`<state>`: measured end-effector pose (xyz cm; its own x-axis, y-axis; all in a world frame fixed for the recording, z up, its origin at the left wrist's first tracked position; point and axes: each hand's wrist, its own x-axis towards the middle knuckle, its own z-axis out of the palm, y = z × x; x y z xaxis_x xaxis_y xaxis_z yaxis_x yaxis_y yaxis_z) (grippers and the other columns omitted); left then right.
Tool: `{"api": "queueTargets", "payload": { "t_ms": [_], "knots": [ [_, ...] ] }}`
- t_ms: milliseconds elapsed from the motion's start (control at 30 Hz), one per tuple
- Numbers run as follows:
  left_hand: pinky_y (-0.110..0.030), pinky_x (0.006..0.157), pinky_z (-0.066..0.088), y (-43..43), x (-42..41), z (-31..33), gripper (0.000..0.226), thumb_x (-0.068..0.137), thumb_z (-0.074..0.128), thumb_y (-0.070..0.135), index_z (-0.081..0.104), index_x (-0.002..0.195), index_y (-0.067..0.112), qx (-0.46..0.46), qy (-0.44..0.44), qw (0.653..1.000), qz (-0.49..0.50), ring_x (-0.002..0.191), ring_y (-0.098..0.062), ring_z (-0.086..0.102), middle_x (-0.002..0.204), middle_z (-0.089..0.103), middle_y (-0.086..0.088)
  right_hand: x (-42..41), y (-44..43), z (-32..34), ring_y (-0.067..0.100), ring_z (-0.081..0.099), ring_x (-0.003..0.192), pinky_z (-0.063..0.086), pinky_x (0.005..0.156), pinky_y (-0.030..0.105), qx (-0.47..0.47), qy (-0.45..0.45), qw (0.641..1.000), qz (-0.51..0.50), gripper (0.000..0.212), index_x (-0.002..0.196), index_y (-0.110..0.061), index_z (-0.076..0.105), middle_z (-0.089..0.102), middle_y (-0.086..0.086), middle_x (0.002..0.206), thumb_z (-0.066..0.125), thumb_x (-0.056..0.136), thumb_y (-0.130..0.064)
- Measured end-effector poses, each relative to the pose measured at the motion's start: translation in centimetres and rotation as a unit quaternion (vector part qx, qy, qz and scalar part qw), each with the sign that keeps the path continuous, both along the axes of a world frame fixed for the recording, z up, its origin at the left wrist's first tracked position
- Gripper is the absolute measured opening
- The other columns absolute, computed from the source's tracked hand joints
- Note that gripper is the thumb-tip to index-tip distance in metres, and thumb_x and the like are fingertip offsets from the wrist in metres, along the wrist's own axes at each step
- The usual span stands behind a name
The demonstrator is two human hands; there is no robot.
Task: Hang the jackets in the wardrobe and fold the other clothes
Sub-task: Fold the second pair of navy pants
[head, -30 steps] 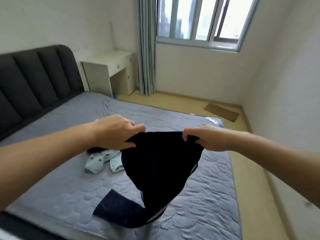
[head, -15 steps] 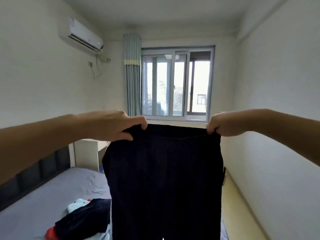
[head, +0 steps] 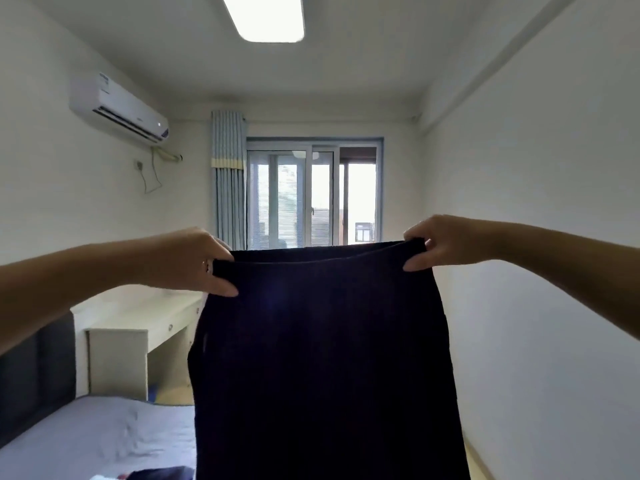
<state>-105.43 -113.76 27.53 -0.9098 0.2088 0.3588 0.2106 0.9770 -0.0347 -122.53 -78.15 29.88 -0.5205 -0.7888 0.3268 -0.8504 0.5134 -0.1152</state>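
Because the dark navy garment (head: 325, 358) is held up by its two top corners, it hangs flat and at full width in mid-air, above the foot of the bed (head: 86, 434) and between the person and the window. The left hand (head: 194, 261) pinches the left corner of the top band, with the thumb under the edge and the fingers (head: 216, 242) curled over it. The right hand (head: 446, 242) pinches the opposite corner in the same manner. This spread grip pulls the band taut and probably serves to square the fabric for folding. The fabric is soft, matte and faintly ribbed. The top band is double-layered and open, like a waistband. The lower part leaves the frame, so trousers and skirt cannot be told apart. A small heap of clothes (head: 156, 474) lies on the grey quilted bed. A white table (head: 138, 310) stands beyond the padded headboard.
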Motion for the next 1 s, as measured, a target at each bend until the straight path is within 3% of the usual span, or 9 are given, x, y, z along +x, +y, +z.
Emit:
{"api": "queueTargets", "payload": {
  "t_ms": [67, 133, 167, 300, 400, 500, 600, 700, 1000],
  "knots": [
    [-0.018, 0.052, 0.040, -0.8, -0.4, 0.6, 0.035, 0.070, 0.070, 0.048, 0.065, 0.066, 0.014, 0.076, 0.075, 0.994, -0.011, 0.052, -0.008, 0.047, 0.063, 0.055, 0.001, 0.0, 0.2, 0.6, 0.000, 0.058, 0.059, 0.046, 0.058, 0.018, -0.082, -0.086, 0.992, 0.034, 0.022, 0.065, -0.024, 0.062, 0.061, -0.012, 0.061, 0.070, 0.085, -0.019],
    [-0.012, 0.049, 0.037, -1.4, -1.2, 0.7, 0.025, 0.075, 0.076, 0.031, 0.061, 0.065, 0.014, 0.153, 0.128, 0.980, -0.006, 0.046, -0.004, 0.041, 0.052, 0.049, 0.004, -0.1, 0.4, 0.5, 0.008, 0.066, 0.070, 0.052, 0.063, 0.020, -0.154, -0.183, 0.968, 0.073, 0.015, 0.075, -0.022, 0.065, 0.068, -0.008, 0.072, 0.069, 0.086, -0.013],
    [-0.011, 0.050, 0.039, -1.6, -1.7, 0.5, 0.022, 0.076, 0.077, 0.025, 0.060, 0.068, 0.013, 0.203, 0.124, 0.971, -0.008, 0.047, -0.003, 0.044, 0.052, 0.049, 0.005, -0.2, 0.4, 0.2, 0.014, 0.069, 0.077, 0.054, 0.067, 0.023, -0.176, -0.225, 0.955, 0.078, 0.007, 0.085, -0.017, 0.064, 0.070, -0.003, 0.080, 0.069, 0.085, -0.013],
    [-0.031, 0.064, 0.051, -1.9, -3.4, -1.8, 0.022, 0.082, 0.070, 0.011, 0.054, 0.097, 0.010, 0.424, 0.002, 0.904, -0.045, 0.071, -0.022, 0.057, 0.078, 0.057, -0.012, -1.5, -0.4, -2.9, 0.022, 0.071, 0.091, 0.057, 0.073, 0.029, -0.235, -0.329, 0.914, 0.008, 0.031, 0.114, -0.013, 0.056, 0.069, 0.009, 0.104, 0.068, 0.087, -0.011],
    [-0.026, 0.059, 0.053, -1.1, -4.8, -5.6, 0.026, 0.084, 0.069, 0.010, 0.056, 0.107, 0.011, 0.547, 0.009, 0.837, -0.005, 0.076, -0.020, 0.066, 0.091, 0.065, -0.012, -1.6, -1.6, -7.3, 0.023, 0.071, 0.090, 0.057, 0.072, 0.030, -0.297, -0.375, 0.877, -0.041, 0.026, 0.112, -0.004, 0.062, 0.074, 0.008, 0.095, 0.067, 0.087, -0.011],
    [-0.022, 0.050, 0.048, 0.6, -5.6, -11.1, 0.014, 0.082, 0.072, 0.010, 0.064, 0.093, 0.005, 0.608, 0.042, 0.792, 0.034, 0.062, -0.013, 0.065, 0.078, 0.068, -0.008, -0.6, -3.1, -13.1, 0.025, 0.070, 0.087, 0.058, 0.076, 0.035, -0.399, -0.367, 0.835, -0.093, 0.019, 0.103, -0.006, 0.066, 0.073, 0.009, 0.089, 0.068, 0.085, -0.013],
    [-0.025, 0.056, 0.053, 3.4, -5.4, -16.1, 0.013, 0.078, 0.076, 0.007, 0.065, 0.084, 0.008, 0.654, 0.082, 0.751, 0.042, 0.066, -0.016, 0.066, 0.072, 0.068, -0.005, 1.7, -4.9, -18.4, 0.022, 0.072, 0.081, 0.059, 0.075, 0.035, -0.469, -0.341, 0.808, -0.110, 0.010, 0.093, -0.012, 0.071, 0.074, 0.006, 0.084, 0.069, 0.083, -0.012],
    [-0.033, 0.071, 0.056, 6.9, -4.8, -19.6, 0.016, 0.075, 0.079, 0.012, 0.065, 0.083, 0.012, 0.641, 0.099, 0.760, 0.051, 0.073, -0.020, 0.066, 0.076, 0.070, -0.008, 4.2, -7.0, -22.1, 0.017, 0.072, 0.075, 0.058, 0.070, 0.031, -0.481, -0.302, 0.814, -0.120, 0.003, 0.084, -0.018, 0.072, 0.074, 0.000, 0.078, 0.071, 0.081, -0.016],
    [-0.014, 0.063, 0.051, 12.4, -2.7, -25.5, 0.015, 0.076, 0.078, 0.020, 0.067, 0.083, 0.028, 0.610, 0.127, 0.779, 0.069, 0.069, -0.002, 0.068, 0.073, 0.072, 0.014, 8.6, -10.2, -27.5, -0.001, 0.065, 0.083, 0.049, 0.075, 0.013, -0.369, -0.213, 0.896, -0.125, 0.015, 0.099, -0.025, 0.069, 0.071, -0.011, 0.087, 0.070, 0.083, -0.026]
  ]
}}
